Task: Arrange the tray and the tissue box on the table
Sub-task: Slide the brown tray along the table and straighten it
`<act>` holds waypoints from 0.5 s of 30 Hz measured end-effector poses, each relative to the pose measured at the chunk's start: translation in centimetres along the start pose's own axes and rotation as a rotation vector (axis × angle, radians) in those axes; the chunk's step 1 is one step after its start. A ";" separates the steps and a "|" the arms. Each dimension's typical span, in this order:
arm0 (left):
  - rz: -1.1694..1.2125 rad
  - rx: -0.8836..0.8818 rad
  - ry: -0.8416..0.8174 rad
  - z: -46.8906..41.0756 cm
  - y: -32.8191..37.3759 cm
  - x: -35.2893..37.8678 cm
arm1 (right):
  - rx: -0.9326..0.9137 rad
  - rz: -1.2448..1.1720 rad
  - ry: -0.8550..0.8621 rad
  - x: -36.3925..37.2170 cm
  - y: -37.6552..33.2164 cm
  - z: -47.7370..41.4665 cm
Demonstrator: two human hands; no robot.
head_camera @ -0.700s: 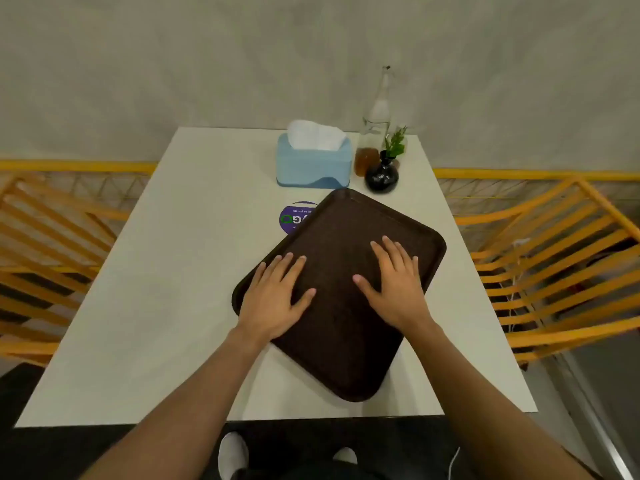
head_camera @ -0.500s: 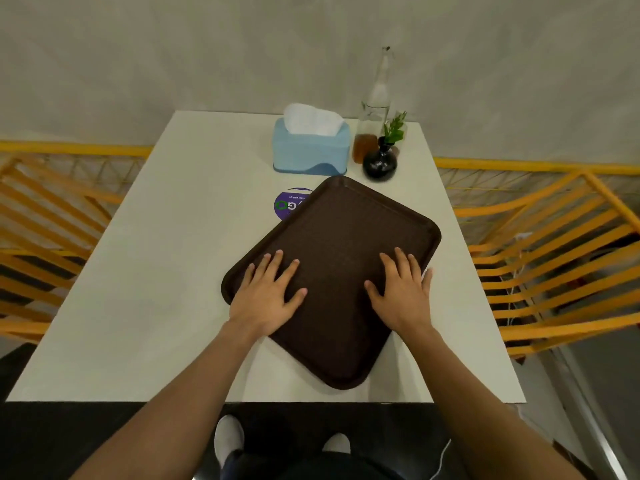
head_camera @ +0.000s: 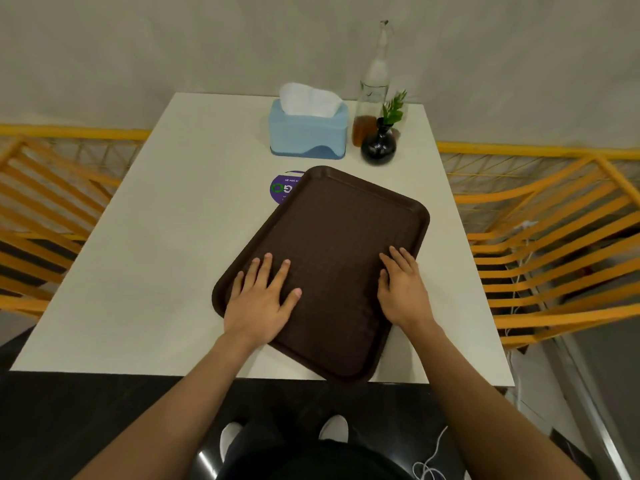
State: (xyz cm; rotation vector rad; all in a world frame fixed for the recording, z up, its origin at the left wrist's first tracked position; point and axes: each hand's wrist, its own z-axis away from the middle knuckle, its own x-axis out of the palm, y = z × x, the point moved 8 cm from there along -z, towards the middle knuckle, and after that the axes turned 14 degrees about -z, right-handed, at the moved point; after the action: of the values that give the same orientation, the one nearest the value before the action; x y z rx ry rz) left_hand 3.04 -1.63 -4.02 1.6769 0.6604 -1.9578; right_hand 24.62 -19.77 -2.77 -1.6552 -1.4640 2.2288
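A dark brown tray (head_camera: 341,230) lies skewed on the white table (head_camera: 166,244), its near corner reaching the table's front edge. My left hand (head_camera: 261,299) rests flat on the tray's left part, fingers spread. My right hand (head_camera: 401,289) lies flat on its right part, fingers together. Neither hand grips anything. A light blue tissue box (head_camera: 308,133) with a white tissue sticking out stands at the back of the table, just beyond the tray's far corner.
A glass bottle (head_camera: 372,95) with brown liquid and a small black vase (head_camera: 378,148) holding a green sprig stand right of the tissue box. A purple round sticker (head_camera: 282,188) is partly under the tray. Orange slatted chairs (head_camera: 554,244) flank the table on both sides.
Both hands have slid toward me on the tray. The tray has turned slightly and its near corner has come to the table's front edge.
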 end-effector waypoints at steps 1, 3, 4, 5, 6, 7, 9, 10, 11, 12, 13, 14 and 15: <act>0.005 -0.015 0.005 0.6 0.3 0.0 | -0.011 0.005 -0.007 0.0 0.1 -0.1; 0.019 -0.044 0.014 1.9 0.9 0.0 | -0.043 0.030 -0.027 0.0 -0.1 -0.6; 0.029 -0.052 0.012 2.4 1.0 0.1 | -0.061 0.040 -0.038 -0.1 -0.3 -0.9; 0.042 -0.055 0.008 2.6 0.9 0.0 | -0.080 0.044 -0.044 -0.2 -0.6 -1.2; 0.055 -0.048 0.005 2.7 0.8 -0.2 | -0.100 0.041 -0.039 -0.4 -0.9 -1.5; 0.065 -0.030 0.010 2.8 0.6 -0.5 | -0.118 0.031 -0.018 -0.6 -1.3 -1.7; 0.062 0.039 0.071 3.0 0.1 -1.8 | -0.129 -0.004 0.068 -1.4 -1.8 -1.4; 0.046 0.076 0.118 3.2 -0.2 -2.5 | -0.110 -0.028 0.124 -1.8 -1.9 -1.0; 0.030 0.099 0.163 3.4 -0.6 -3.2 | -0.076 -0.055 0.182 -2.2 -1.9 -0.5; 0.019 0.099 0.200 3.2 -1.3 -3.7 | -0.036 -0.079 0.243 -2.6 -1.8 0.1; 0.011 0.080 0.224 2.8 -2.4 -4.2 | 0.001 -0.094 0.302 -2.9 -1.8 0.7; 0.003 0.050 0.234 2.0 -3.4 -4.6 | 0.037 -0.100 0.349 -3.1 -1.8 1.3; -0.007 0.018 0.234 1.2 -4.4 -4.9 | 0.079 -0.095 0.372 -3.2 -1.7 1.7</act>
State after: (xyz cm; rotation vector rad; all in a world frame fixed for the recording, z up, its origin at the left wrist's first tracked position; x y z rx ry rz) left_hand -0.01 1.20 1.21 1.9361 0.7347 -1.7919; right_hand 23.88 -21.52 0.76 -1.8084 -1.3114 1.7820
